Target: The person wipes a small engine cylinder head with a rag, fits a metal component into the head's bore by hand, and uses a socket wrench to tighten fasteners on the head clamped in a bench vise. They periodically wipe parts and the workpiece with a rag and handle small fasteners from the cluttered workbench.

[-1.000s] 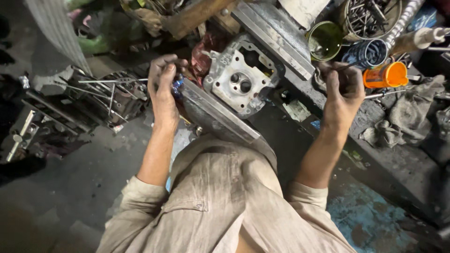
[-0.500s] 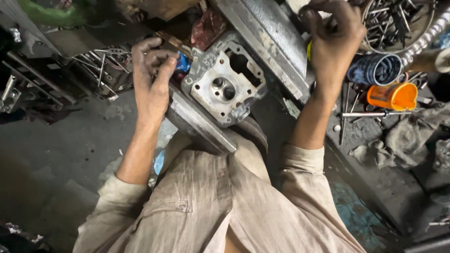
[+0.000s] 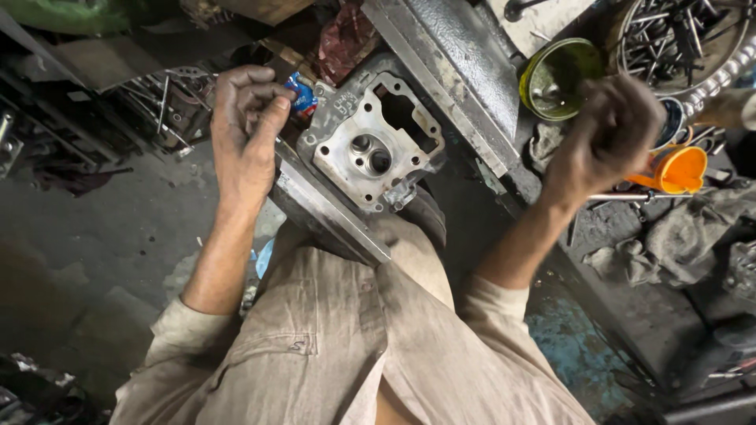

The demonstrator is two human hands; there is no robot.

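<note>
Right now my left hand [image 3: 246,130] pinches a small blue packet [image 3: 302,93] against the corner of the aluminium cylinder head [image 3: 370,145], propped on a steel bar [image 3: 327,211] so its face stays reachable, while my right hand [image 3: 610,134], fisted, hovers near the orange funnel [image 3: 679,169].

Left hand [image 3: 246,130]: fingers curled on a small blue-and-red packet [image 3: 302,93], beside the grey cast-metal engine head [image 3: 370,145].
Right hand [image 3: 606,134]: closed, blurred; contents unclear, perhaps nothing.
Nearby: orange plastic funnel [image 3: 681,169], yellow-green round tin [image 3: 559,75].
</note>
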